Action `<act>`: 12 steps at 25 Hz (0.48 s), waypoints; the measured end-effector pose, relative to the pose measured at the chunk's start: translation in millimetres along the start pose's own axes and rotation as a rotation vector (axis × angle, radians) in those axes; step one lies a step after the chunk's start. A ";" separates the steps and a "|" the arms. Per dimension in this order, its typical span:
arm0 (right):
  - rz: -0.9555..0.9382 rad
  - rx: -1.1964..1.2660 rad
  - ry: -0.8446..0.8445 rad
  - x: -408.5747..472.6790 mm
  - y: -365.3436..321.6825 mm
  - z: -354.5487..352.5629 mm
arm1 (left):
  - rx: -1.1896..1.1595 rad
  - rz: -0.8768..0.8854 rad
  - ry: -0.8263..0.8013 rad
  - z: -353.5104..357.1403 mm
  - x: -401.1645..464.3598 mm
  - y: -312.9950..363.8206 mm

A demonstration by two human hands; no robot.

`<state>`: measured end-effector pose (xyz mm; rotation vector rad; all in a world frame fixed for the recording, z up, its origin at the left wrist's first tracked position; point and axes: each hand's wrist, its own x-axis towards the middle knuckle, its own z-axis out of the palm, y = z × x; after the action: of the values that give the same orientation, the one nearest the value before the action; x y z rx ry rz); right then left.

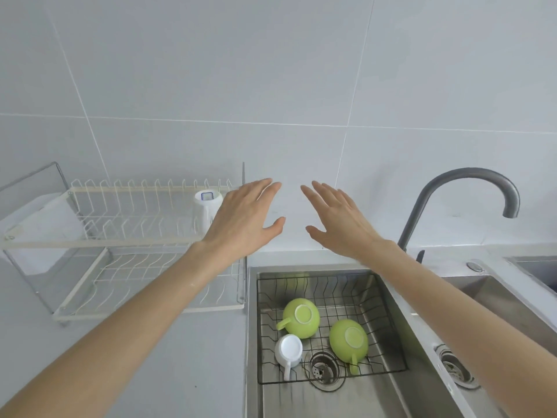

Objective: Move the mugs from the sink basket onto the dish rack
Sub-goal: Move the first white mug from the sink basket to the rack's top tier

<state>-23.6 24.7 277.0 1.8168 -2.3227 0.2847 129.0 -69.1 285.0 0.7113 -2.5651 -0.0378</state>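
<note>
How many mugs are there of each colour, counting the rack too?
Green mugs: 2, both upside down in the sink basket
White mugs: 2, one in the basket, one on the dish rack
Total: 4

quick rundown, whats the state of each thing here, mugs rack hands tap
left hand: open, empty, raised
right hand: open, empty, raised
two round green mugs: upside down in black wire sink basket
small white mug: upside down in basket
white wire dish rack: holds one white cup
grey curved tap: no water running
</note>
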 end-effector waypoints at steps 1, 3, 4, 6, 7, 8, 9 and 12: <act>0.003 0.013 -0.009 -5.1 6.9 7.1 | -0.012 -0.001 -0.006 8.9 -1.5 7.1; 0.002 0.039 -0.040 -14.4 20.3 21.6 | -0.028 -0.010 -0.029 28.3 -4.3 18.9; 0.000 0.053 -0.058 -18.7 26.3 29.2 | -0.032 -0.019 -0.044 38.1 -6.1 23.3; -0.005 0.078 -0.094 -27.2 37.6 45.3 | -0.046 -0.039 -0.078 57.7 -9.8 30.3; -0.007 0.089 -0.111 -30.9 43.0 53.1 | -0.058 -0.054 -0.101 66.9 -10.7 33.2; -0.007 0.099 -0.130 -34.7 48.8 61.8 | -0.071 -0.074 -0.128 76.9 -11.2 36.0; -0.006 0.106 -0.150 -37.8 53.2 70.4 | -0.078 -0.093 -0.155 85.7 -11.9 37.8; -0.008 0.136 -0.215 -46.6 63.2 94.2 | -0.090 -0.143 -0.240 110.6 -17.0 39.2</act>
<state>-76.1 58.9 171.5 2.0105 -2.4926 0.2639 73.0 -37.6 185.3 0.9024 -2.7111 -0.3005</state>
